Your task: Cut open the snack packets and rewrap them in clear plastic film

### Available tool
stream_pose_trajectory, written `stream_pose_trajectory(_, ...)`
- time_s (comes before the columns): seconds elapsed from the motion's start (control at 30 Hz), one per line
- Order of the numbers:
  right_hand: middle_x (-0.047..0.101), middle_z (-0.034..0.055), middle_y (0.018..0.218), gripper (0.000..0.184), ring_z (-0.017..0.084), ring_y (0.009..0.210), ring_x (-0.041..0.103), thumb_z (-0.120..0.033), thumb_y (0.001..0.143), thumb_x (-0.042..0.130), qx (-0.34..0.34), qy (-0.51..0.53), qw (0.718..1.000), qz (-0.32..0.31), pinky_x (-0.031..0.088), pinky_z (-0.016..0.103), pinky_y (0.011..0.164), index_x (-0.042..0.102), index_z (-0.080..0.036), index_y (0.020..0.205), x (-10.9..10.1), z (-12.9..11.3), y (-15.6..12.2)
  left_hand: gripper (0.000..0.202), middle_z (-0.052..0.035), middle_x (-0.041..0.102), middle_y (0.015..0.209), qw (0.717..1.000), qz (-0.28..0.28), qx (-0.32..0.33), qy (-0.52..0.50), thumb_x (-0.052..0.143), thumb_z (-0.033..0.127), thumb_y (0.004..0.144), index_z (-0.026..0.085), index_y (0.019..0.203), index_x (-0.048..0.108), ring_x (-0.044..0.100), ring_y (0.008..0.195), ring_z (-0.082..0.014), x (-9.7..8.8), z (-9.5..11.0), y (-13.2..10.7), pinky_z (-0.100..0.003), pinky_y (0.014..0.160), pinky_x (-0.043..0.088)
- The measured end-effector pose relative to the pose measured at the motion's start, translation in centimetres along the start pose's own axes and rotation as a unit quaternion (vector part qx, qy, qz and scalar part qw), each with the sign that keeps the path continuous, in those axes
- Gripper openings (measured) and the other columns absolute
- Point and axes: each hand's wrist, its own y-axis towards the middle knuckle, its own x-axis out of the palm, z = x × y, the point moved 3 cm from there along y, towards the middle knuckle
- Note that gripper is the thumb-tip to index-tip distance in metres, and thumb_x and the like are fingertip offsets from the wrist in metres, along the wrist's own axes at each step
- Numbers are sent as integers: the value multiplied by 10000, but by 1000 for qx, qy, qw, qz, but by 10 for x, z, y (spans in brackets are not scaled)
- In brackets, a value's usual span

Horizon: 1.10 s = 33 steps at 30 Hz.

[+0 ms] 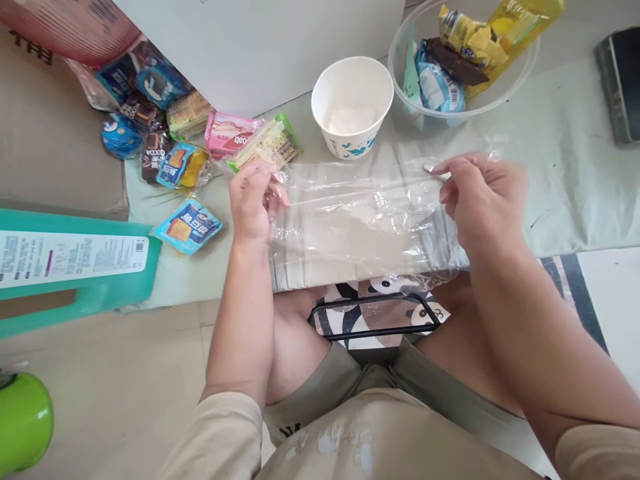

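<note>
A clear plastic bag (360, 223) is stretched out flat between my two hands, above the front edge of the pale green mat (575, 167). My left hand (253, 203) is closed, pinching the bag's left edge. Fingers of my right hand (480, 197) pinch its upper right corner. A green-wrapped cracker pack (267, 143) lies just beyond my left hand. A white paper cup (353, 107) stands behind the bag, upright and holding nothing I can see.
Several snack packets (160, 127) lie at the back left; one blue packet (189, 227) sits apart. A clear bowl (520, 73) at the back right holds wrapped snacks. A teal box (75, 267) and a green round object (23, 420) are at left, a dark device (620, 80) far right.
</note>
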Motion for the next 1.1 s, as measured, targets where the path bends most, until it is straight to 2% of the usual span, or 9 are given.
stream_pose_trajectory(0.1,512,-40,494,234,58,457,419,-136,836,533,-11,26,999,33,325,221,499,674,-158,651,-1,-1,0,430,80,431,378,999,-2,26,45,752,526,885,200,629,635,290,269,-31,-4,-3,1,-205,310,147)
stream_pose_trajectory(0.33,475,-60,486,250,68,437,411,-252,945,521,-49,71,995,46,339,221,500,695,-166,788,0,0,1,407,91,441,474,998,46,10,44,693,576,942,204,785,638,376,341,-21,-8,-7,0,-184,358,217)
stream_pose_trajectory(0.47,464,-70,467,318,74,422,382,-432,981,566,-107,62,990,72,308,242,492,684,-182,823,-1,-2,0,325,102,449,475,997,55,35,45,601,435,1040,195,823,581,377,333,-21,-4,-4,-3,-190,368,206)
stream_pose_trajectory(0.57,480,-72,488,433,81,393,326,-635,899,664,-125,117,982,77,232,264,437,674,-205,851,-4,-3,1,282,96,489,458,994,66,81,30,502,306,1089,207,825,516,380,308,-46,-1,2,-4,-225,336,147)
stream_pose_trajectory(0.7,580,-36,639,524,97,474,428,-661,712,835,-82,200,976,-23,273,272,451,693,-216,948,-4,2,5,298,121,467,448,982,143,123,8,403,395,1120,234,871,437,333,282,-54,-2,9,-2,-235,319,106)
stream_pose_trajectory(0.8,619,-29,720,415,106,581,528,-534,688,879,-82,179,973,-122,405,284,532,672,-229,877,-1,3,5,324,120,466,484,972,190,137,-4,290,392,1140,239,878,404,324,286,-53,-3,12,1,-237,320,103)
stream_pose_trajectory(0.87,626,-44,721,303,103,625,578,-395,713,874,-128,159,969,-140,470,286,586,637,-232,809,-1,-1,3,341,113,440,475,968,198,153,-17,239,353,1144,239,862,394,335,296,-63,-4,15,1,-238,325,99)
stream_pose_trajectory(1.0,596,-82,676,268,74,549,585,-244,748,809,-226,132,965,-15,474,243,502,541,-234,763,-6,-10,-1,316,83,506,478,982,111,146,-54,374,446,1090,235,882,485,376,335,-73,-4,14,1,-211,354,159)
stream_pose_trajectory(1.1,554,-102,675,250,55,475,541,-199,785,743,-202,123,971,45,432,209,408,499,-246,820,-10,-11,1,445,15,697,659,996,-5,56,-69,765,633,811,221,923,639,606,543,-86,-5,4,1,-172,483,407)
